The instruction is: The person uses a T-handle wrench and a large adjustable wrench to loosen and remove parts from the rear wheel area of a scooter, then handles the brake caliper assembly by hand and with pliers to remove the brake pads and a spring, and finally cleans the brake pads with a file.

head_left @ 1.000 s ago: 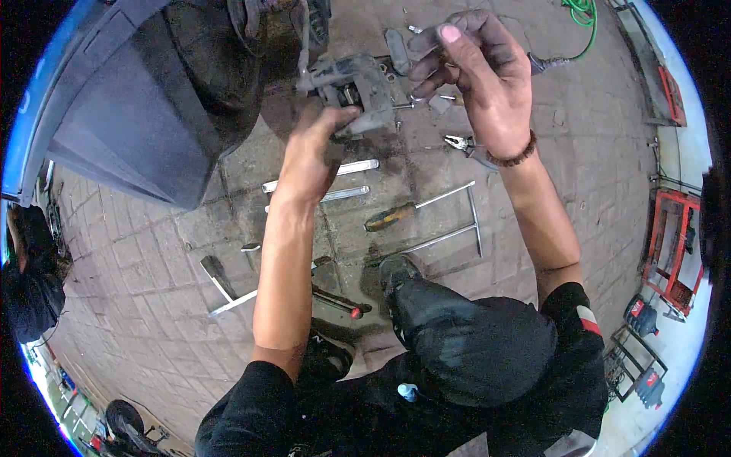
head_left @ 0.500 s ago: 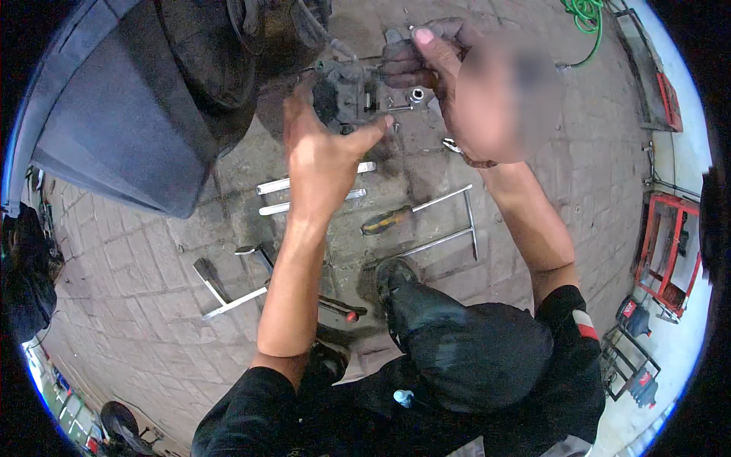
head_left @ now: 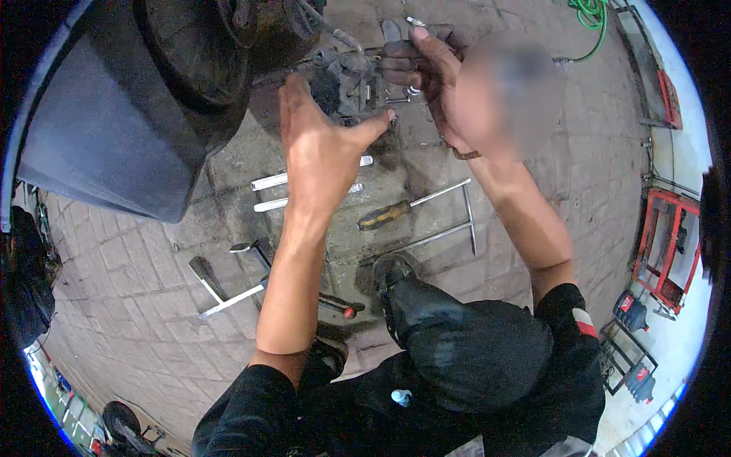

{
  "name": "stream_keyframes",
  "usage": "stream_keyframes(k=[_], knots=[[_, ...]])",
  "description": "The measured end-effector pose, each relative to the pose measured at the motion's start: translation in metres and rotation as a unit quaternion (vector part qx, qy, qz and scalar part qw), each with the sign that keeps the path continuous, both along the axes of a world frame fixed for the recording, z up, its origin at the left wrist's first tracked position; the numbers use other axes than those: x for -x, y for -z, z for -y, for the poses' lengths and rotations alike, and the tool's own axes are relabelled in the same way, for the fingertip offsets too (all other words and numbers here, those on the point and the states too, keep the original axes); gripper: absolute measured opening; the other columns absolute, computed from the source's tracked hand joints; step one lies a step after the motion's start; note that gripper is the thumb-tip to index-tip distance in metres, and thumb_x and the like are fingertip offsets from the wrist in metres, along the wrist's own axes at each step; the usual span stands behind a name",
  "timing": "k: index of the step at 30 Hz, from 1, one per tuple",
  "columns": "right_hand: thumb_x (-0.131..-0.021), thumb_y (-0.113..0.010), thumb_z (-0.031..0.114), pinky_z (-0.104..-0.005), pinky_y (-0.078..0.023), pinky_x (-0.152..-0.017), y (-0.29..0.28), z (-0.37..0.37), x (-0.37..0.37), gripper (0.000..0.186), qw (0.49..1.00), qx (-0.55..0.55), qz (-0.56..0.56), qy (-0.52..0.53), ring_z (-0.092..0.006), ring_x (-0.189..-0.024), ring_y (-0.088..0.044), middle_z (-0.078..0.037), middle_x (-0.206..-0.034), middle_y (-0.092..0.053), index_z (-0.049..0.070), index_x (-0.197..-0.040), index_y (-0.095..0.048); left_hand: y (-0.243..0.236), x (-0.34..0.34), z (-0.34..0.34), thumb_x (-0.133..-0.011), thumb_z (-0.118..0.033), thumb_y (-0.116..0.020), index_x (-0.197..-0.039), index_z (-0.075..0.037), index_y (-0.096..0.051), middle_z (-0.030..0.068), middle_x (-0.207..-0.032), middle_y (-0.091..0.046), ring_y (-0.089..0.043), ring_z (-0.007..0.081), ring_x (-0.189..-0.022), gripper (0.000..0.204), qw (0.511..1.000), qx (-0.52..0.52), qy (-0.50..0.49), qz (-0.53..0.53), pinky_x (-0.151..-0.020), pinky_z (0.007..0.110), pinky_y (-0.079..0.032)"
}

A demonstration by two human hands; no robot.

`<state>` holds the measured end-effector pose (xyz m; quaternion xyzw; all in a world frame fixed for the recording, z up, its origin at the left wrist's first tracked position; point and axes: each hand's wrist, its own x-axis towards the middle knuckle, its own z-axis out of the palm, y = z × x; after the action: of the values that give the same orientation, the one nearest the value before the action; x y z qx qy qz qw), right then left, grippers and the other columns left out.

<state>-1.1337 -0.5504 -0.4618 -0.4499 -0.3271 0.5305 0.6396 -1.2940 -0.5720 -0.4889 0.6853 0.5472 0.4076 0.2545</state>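
Observation:
My left hand is wrapped round a dark, greasy metal part, fingers on its left side and thumb stretched along its near right edge. A hose runs to the part from above. On the right, my right hand, its fingers blackened, pinches a small shiny metal piece at the thumb tip. The other fingers of this hand curl towards the part's right side. A blurred patch covers the back of the hand and the wrist. Partly hidden beneath the right hand lies a small bolt-like piece.
Two flat silver bars lie under my left wrist. Nearer are a yellow-black screwdriver, a T-handled rod and a hammer-like tool. A large grey body panel fills the upper left. A red frame stands far right.
The small metal piece shows more clearly at my right thumb tip. My right hand now covers more of the loose round metal piece on the floor. The left hand keeps its hold.

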Motion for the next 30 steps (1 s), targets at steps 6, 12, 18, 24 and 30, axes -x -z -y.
stream_keyframes(k=[6,12,18,24,30], knots=[[-0.09,-0.058,0.012,-0.0343,-0.056,-0.068,0.005,0.003,-0.003,0.022,0.999,0.02,-0.005,-0.03,-0.0249,-0.078,-0.067,-0.017,-0.09,-0.065,-0.006,-0.101,-0.055,0.0,-0.001,0.0,-0.059,-0.026,-0.084,-0.118,0.024,-0.036,0.0404,-0.12,-0.042,-0.041,0.0496,-0.115,0.091,1.0,-0.006,0.007,-0.025,-0.102,0.046,-0.033],[-0.086,-0.065,0.013,-0.0272,-0.052,-0.053,0.013,-0.001,0.003,0.022,0.999,0.031,-0.017,-0.005,-0.0182,-0.061,-0.063,-0.011,-0.078,-0.064,-0.005,-0.09,-0.054,-0.001,-0.002,0.004,-0.06,-0.028,-0.084,-0.12,0.024,-0.034,0.0405,-0.123,-0.04,-0.039,0.0511,-0.117,0.094,0.998,-0.016,-0.006,-0.058,-0.103,0.046,-0.031],[-0.081,-0.072,0.011,-0.0229,-0.037,-0.047,0.027,-0.001,0.011,0.02,0.957,-0.122,0.23,0.128,-0.0057,-0.054,-0.044,0.001,-0.063,-0.055,-0.001,-0.08,-0.055,-0.002,0.002,0.001,-0.059,-0.027,-0.083,-0.12,0.024,-0.034,0.04,-0.122,-0.041,-0.039,0.0506,-0.116,0.094,0.997,-0.014,0.024,-0.073,-0.102,0.047,-0.033],[-0.08,-0.072,0.008,-0.022,-0.038,-0.048,0.041,0.0,0.002,0.022,0.926,-0.134,0.32,0.148,-0.0052,-0.055,-0.046,0.0,-0.062,-0.055,0.0,-0.077,-0.051,-0.003,-0.002,0.002,-0.058,-0.027,-0.084,-0.12,0.024,-0.034,0.0413,-0.121,-0.041,-0.04,0.0509,-0.116,0.094,0.995,-0.023,0.005,-0.096,-0.101,0.047,-0.034],[-0.08,-0.071,0.007,-0.0227,-0.043,-0.05,0.029,0.008,0.016,0.021,0.968,-0.105,0.17,0.154,-0.0061,-0.057,-0.05,-0.002,-0.063,-0.057,-0.001,-0.077,-0.051,0.003,-0.002,0.002,-0.058,-0.028,-0.084,-0.123,0.022,-0.034,0.0415,-0.123,-0.04,-0.039,0.0505,-0.117,0.096,0.994,-0.027,-0.006,-0.108,-0.102,0.047,-0.034]])
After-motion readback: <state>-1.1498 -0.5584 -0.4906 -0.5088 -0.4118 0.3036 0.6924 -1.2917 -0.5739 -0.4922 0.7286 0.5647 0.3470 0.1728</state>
